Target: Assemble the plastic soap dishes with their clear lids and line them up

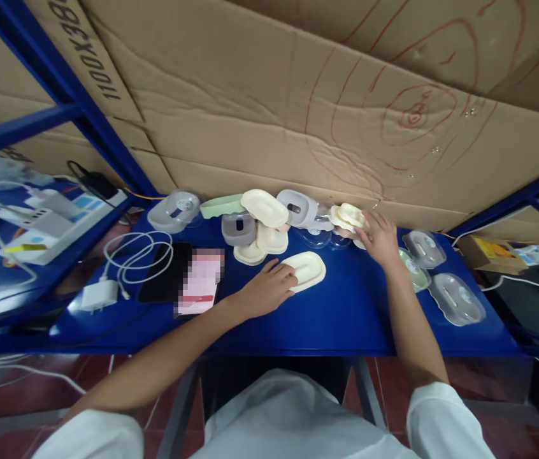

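My left hand (272, 290) grips the left end of a cream oval plastic piece (310, 270) with a raised middle, low over the blue table. My right hand (380, 236) is closed at the right end of a small cream oval piece (350, 214) on top of a pile at the back; its fingertips are partly hidden. Left of that pile lie a grey slotted container (298, 208), a large cream oval piece (264, 207), a light green dish (222, 206) and a second grey slotted container (238, 229).
On the left are a phone (201, 280), a black tablet-like slab (167, 274), a white charger (100, 295) and its coiled cable (138, 255). Clear plastic covers (458, 299) lie on the right. A cardboard wall (250, 115) rises behind the blue table (336, 325).
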{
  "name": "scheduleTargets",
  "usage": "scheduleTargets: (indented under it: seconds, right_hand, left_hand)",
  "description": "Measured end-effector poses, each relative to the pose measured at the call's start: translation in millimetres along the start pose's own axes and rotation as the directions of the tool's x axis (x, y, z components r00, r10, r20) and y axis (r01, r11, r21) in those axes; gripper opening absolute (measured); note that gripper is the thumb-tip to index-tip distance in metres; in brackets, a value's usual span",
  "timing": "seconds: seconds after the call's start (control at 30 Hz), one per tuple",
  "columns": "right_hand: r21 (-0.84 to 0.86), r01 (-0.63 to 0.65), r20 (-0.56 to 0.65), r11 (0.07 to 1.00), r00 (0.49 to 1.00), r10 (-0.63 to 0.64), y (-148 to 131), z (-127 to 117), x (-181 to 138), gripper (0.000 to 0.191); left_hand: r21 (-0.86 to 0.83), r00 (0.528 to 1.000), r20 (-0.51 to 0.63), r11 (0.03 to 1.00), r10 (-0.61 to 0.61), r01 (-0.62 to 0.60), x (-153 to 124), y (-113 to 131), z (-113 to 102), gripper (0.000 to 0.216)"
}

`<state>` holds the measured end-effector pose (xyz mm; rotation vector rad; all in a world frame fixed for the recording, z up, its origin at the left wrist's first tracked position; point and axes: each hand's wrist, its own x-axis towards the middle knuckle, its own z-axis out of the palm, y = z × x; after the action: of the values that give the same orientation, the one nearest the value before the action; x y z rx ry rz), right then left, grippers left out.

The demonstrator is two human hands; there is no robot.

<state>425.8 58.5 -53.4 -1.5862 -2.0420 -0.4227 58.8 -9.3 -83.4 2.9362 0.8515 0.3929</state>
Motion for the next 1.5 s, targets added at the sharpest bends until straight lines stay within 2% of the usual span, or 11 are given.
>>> scheduleTargets:
  seconds: [0.1,0.17,0.33,0.5,0.67,0.8,0.97,1.07,1.23,1.37,1.5]
  right_hand:
    - [0.1,0.014,-0.027,0.995,1.0,-0.011,15,12,-4,0.042]
    - [0.123,0.011,-0.127,0.992,0.992,0.004,16,11,-14,0.039]
    - [0.146,-0.01,-0.373,0.989,0.926,0.065,-16,-11,-21,0.027]
    - [0.275,0.294,-0.205,0.915,0.948,-0.244,-71,-27,-26,0.018]
    - [0.325,0.413,0.129,0.851,0.872,-0.472,-110,-17,-39,0.019]
    - [0.331,0.49,0.142,0.806,0.819,-0.556,-116,-3,-40,0.023]
    - [0.041,0.474,-0.024,0.88,0.881,-0.473,-116,-1,-8,0.036]
    - [-0.109,0.447,0.042,0.888,0.894,-0.445,-120,6,25,0.045]
    - [-0.022,0.45,0.139,0.893,0.886,-0.443,-116,14,58,0.031]
    - [0.065,0.293,0.027,0.954,0.955,-0.296,-107,-13,41,0.03]
    - [0.184,0.201,-0.042,0.962,0.98,-0.196,-99,-48,-20,0.03]
  left_hand:
    - [-0.006,1.0,-0.008,1.0,0.009,-0.009,-2,-2,2,0.014]
    - [0.009,1.0,-0.023,1.0,0.013,-0.012,-3,-3,4,0.019]
    - [-0.011,0.998,-0.057,1.0,-0.008,0.008,-4,-3,2,0.015]
    - [0.022,0.994,-0.054,0.995,-0.095,0.097,-4,-4,-4,0.007]
    - [0.015,0.925,-0.259,0.956,-0.278,0.292,-6,0,-6,0.036]
    - [0.106,0.95,-0.281,0.979,-0.137,0.172,-5,8,-6,0.04]
    - [0.176,0.98,-0.196,0.982,-0.035,0.07,-5,10,-1,0.022]
    - [0.176,0.988,-0.152,0.984,0.004,0.023,-4,9,-1,0.025]
    - [0.217,0.985,-0.136,0.973,0.107,-0.076,-2,11,-4,0.026]
    - [0.213,0.959,-0.124,0.951,0.254,-0.224,-6,28,-6,0.021]
    - [0.139,0.925,-0.101,0.926,0.367,-0.352,-12,46,-8,0.022]
